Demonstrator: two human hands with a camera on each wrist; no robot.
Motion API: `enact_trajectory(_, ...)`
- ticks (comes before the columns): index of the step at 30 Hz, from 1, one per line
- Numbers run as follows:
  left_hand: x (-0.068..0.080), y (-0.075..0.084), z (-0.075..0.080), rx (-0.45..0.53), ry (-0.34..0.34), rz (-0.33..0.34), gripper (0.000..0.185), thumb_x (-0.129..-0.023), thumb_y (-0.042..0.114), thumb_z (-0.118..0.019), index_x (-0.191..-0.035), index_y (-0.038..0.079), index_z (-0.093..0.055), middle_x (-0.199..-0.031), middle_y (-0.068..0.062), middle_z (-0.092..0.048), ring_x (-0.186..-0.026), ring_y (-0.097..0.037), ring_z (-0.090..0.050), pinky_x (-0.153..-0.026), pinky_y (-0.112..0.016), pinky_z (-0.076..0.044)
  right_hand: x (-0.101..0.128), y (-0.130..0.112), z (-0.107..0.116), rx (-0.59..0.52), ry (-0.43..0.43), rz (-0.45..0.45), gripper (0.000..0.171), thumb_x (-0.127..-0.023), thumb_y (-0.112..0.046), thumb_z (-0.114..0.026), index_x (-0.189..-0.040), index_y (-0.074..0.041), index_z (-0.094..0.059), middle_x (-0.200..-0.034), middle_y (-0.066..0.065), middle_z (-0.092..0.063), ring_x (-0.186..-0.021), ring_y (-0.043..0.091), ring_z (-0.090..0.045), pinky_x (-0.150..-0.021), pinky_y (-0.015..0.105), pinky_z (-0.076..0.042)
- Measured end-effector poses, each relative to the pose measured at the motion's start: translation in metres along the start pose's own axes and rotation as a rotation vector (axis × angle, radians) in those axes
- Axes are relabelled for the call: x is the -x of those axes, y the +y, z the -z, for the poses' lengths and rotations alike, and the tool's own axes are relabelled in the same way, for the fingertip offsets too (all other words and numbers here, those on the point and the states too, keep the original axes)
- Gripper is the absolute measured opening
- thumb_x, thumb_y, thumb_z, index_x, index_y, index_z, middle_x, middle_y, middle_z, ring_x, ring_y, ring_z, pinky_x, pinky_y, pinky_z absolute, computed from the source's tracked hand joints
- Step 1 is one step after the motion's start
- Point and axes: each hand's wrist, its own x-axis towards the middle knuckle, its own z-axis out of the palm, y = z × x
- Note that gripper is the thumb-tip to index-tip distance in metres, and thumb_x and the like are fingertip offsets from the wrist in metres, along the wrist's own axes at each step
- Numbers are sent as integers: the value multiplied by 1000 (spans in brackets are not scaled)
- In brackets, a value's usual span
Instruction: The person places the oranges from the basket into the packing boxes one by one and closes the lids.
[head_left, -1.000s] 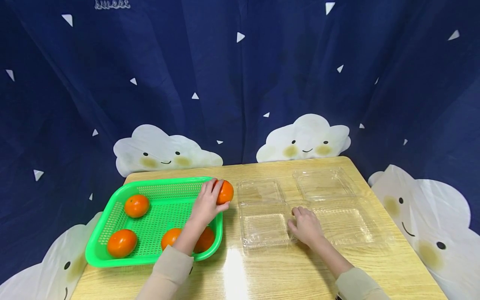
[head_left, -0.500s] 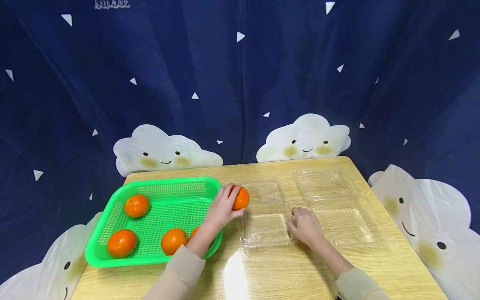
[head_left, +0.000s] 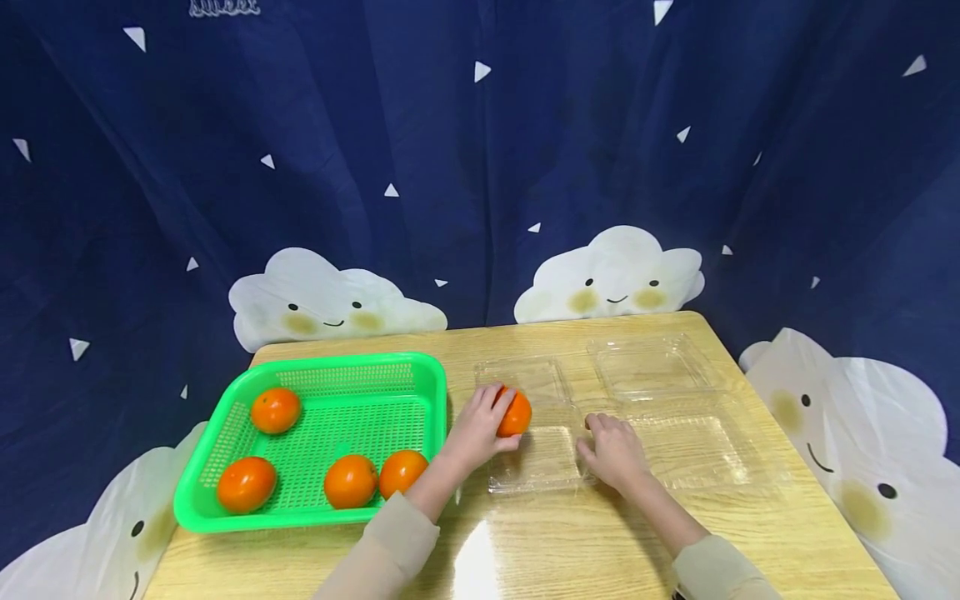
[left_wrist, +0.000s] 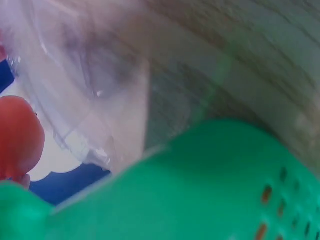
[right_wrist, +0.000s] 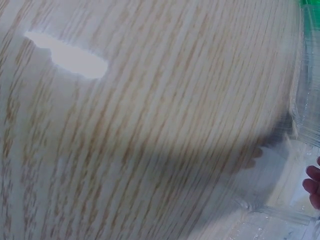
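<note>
Near the middle of the wooden table (head_left: 570, 550), just past the right rim of the green basket (head_left: 225, 425), the left hand (head_left: 474, 430) curls its fingers and thumb round an orange persimmon (head_left: 516, 413) and holds it over the near-left clear clamshell container (head_left: 534, 460), at its far edge. The fruit looks smooth, glossy and fairly firm, probably of modest weight for one hand, yet its skin could bruise or slip under a tight pinch, so a broad cupping hold round its sides, as the hand has now, seems the safest place to take it. The right hand (head_left: 617, 452) lies just to the right of the fruit, apart from it, with its fingers bent onto the container's right edge; whether it pinches the thin plastic or only presses on it cannot be told from the head view, and the right wrist view shows only fingertips (right_wrist: 313, 186) beside the film. The container seems light and flimsy, likely to skid or buckle unless steadied. Four more persimmons (head_left: 350, 481) lie in the basket toward the table's left edge, and further clear containers (head_left: 651, 367) lie toward the far right corner.
</note>
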Motion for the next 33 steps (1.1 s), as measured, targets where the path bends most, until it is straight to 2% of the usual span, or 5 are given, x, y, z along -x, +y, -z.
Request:
enact_trajectory(11,-8,21,-19,25,-41,-61,68,-69,40,-72,-124,8,-50,-119,-12,-49,-107,-26,-49,-89,-36,-46,-1,1,0,18,24,10,29,-81,-25,-61,-97,-1,-59,-94,13,-63,-89,32,-59,-78,43,-46)
enact_trajectory(17,-13,29,-26,45,-136,-61,68,-72,41,-71,-128,9,-48,-124,-10,-46,-111,-23,-46,-91,-32,-44,-2,1,0,17,50,18,26,-79,-24,-64,-93,-3,-58,-89,10,-62,-85,30,-59,-75,42,-46)
enact_trajectory(21,-16,34,-30,17,-188,-73,69,-73,43,-69,-130,11,-46,-126,-9,-44,-111,-22,-45,-91,-30,-44,-1,1,0,19,50,16,26,-78,-24,-64,-92,-3,-58,-87,9,-62,-85,30,-59,-76,43,-45)
enact_trajectory(27,-20,39,-36,-30,-202,-112,69,-74,46,-68,-131,12,-46,-125,-8,-44,-111,-21,-45,-92,-28,-43,-2,2,-2,24,62,23,26,-78,-24,-64,-92,-3,-58,-86,9,-61,-83,30,-59,-75,42,-45)
enact_trajectory(33,-22,42,-41,-48,-232,-109,69,-76,46,-66,-132,12,-45,-128,-8,-43,-115,-21,-43,-95,-27,-41,-2,1,-2,25,61,23,26,-78,-24,-64,-92,-3,-58,-87,9,-62,-84,30,-59,-76,42,-45)
